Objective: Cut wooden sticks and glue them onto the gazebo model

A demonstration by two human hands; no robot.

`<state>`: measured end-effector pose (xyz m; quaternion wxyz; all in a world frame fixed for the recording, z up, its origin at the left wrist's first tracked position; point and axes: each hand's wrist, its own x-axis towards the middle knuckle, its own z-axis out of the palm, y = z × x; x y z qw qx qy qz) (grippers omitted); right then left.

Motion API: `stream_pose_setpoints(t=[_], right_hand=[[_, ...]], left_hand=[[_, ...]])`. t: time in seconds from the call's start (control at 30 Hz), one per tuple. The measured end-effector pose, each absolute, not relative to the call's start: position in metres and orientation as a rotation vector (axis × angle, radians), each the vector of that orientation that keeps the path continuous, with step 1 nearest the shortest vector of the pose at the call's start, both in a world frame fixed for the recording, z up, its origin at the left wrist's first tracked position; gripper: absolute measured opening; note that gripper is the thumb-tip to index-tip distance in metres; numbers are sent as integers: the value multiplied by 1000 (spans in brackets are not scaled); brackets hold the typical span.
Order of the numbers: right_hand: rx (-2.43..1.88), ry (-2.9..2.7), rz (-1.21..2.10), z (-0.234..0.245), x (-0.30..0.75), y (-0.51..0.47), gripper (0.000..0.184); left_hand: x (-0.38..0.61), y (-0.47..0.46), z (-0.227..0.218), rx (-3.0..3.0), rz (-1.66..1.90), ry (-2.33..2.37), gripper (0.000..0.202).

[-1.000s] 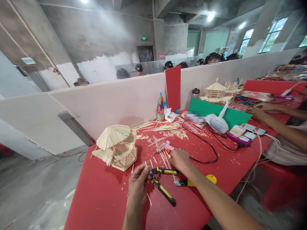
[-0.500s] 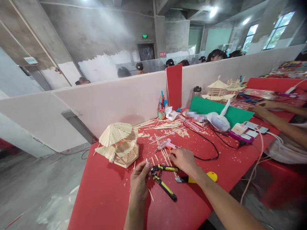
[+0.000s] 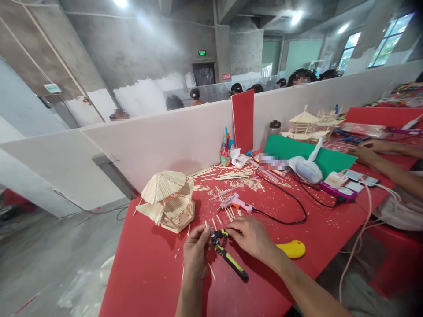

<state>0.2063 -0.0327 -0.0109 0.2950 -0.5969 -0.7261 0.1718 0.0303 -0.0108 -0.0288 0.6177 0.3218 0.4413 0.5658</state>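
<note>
Between the thumb and fingers of my left hand [image 3: 195, 252] is a short thin wooden stick [image 3: 206, 223], its tip poking up. My right hand [image 3: 248, 237] has its fingers curled over the upper handle of the black-and-yellow cutting pliers [image 3: 231, 260], hiding most of that handle. The lower handle lies splayed on the red table. Just beyond my right hand rests a pink glue gun [image 3: 236, 203]. To the left stands a pavilion model [image 3: 165, 200] of wooden sticks, with tiered roofs and a latticed base.
A yellow-handled cutter [image 3: 292, 249] lies partly under my right forearm. Loose sticks [image 3: 221, 175] and scraps cover the back of the red table [image 3: 145, 273]. A black cord [image 3: 291, 222], a purple power strip [image 3: 342, 193] and a green board [image 3: 307, 152] are right; a co-worker's arms [image 3: 380, 154] lie beyond.
My right hand has come down from beside the glue gun onto the pliers' upper handle. My left hand keeps its pinch on the stick. The view has shifted slightly.
</note>
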Motion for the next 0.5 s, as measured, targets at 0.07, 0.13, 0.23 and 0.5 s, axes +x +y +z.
stream_pose_setpoints(t=[0.07,0.13,0.23,0.5], right_hand=[[-1458,-1826,539,-6,198,-30,22],[-1350,-1705,638,0,188,-27,21],[-1191,-1531,900,5,173,-21,21],[-897,-1073,1534,-8,157,-8,46]], left_hand=[[30,-11,-29,765,1285,1005,36],[31,-13,-27,790,1254,981,37],[31,-15,-26,825,1190,919,40],[33,-16,-24,799,1147,889,45]])
